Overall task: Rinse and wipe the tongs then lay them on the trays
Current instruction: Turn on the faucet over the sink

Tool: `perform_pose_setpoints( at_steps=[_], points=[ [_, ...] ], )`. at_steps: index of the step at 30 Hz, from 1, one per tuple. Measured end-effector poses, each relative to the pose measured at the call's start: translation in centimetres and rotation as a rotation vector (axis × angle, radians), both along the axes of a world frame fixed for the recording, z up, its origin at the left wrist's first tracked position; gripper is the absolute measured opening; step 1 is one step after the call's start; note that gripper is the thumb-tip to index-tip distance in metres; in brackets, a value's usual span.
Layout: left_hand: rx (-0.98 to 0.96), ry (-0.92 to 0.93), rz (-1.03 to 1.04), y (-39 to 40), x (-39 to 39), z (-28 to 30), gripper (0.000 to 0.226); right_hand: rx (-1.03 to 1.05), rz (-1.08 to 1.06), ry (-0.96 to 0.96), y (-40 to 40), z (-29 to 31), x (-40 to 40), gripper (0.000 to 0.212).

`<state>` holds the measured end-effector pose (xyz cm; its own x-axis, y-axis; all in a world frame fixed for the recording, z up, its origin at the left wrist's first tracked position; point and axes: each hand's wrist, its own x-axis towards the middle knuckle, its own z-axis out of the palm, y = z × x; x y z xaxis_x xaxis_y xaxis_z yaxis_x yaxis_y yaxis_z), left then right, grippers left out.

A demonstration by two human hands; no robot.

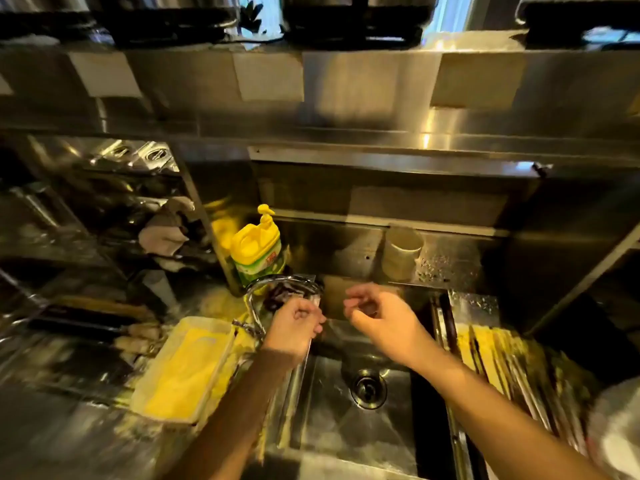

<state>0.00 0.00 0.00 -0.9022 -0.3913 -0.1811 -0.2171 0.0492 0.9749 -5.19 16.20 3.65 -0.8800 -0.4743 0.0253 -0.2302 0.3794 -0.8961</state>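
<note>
My left hand [294, 323] is curled shut just below the spout of the curved faucet [277, 284], over the left rim of the sink [360, 441]. A thin shiny strip [307, 355] runs down from that fist; blur hides whether it is a tong or water. My right hand [377, 315] hovers over the sink beside it, fingers loosely bent, with nothing in it. Several metal tongs [512, 372] lie on a yellow-lined tray [485, 344] to the right of the sink. Another tray with a yellow cloth [187, 368] sits to the left.
A yellow dish-soap pump bottle [258, 251] stands behind the faucet. A white cup [401, 252] rests on the ledge behind the sink. More utensils [104, 327] lie at far left, under a rack holding a rag [162, 233]. The drain [367, 389] is in the sink's middle.
</note>
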Motion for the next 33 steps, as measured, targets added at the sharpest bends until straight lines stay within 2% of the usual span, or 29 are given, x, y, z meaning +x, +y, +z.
perform_pose_setpoints(
  at_steps=[5,8,9,12,15,18,19,25,33],
  points=[
    [-0.049,-0.13,0.086,-4.6,1.2,-4.3,0.014,0.037,0.028,0.02,-5.3,-0.9,-1.0,0.036],
    [-0.211,-0.27,0.088,-8.0,1.4,-7.1,0.01,0.075,-0.026,0.067,-8.6,-1.4,-2.0,0.043],
    [-0.255,-0.294,0.105,-9.0,1.3,-8.1,0.012,0.093,-0.038,0.082,-9.5,-1.4,-2.5,0.045],
    [-0.461,-0.392,0.152,-11.7,0.6,-10.2,0.036,0.129,-0.03,0.111,-11.6,-1.7,-3.8,0.047],
    [-0.583,-0.383,0.18,-13.9,-1.0,-11.8,0.028,0.11,-0.034,0.07,-12.9,-2.0,-4.7,0.036],
    [-0.684,-0.593,0.118,-15.7,-3.1,-11.7,0.044,0.088,-0.05,0.035,-13.0,-2.5,-5.5,0.022],
    [-0.687,-0.613,0.089,-16.3,-3.7,-12.0,0.043,0.078,-0.053,0.02,-12.9,-2.7,-5.7,0.02],
    [-0.949,-0.648,-0.039,-17.7,-5.1,-13.2,0.026,-0.033,-0.054,-0.058,-12.8,-3.4,-6.1,0.02],
    [-1.09,-0.61,-0.129,-17.6,-6.6,-13.6,0.022,-0.014,-0.046,-0.078,-12.6,-4.0,-6.8,0.021]
  ],
)
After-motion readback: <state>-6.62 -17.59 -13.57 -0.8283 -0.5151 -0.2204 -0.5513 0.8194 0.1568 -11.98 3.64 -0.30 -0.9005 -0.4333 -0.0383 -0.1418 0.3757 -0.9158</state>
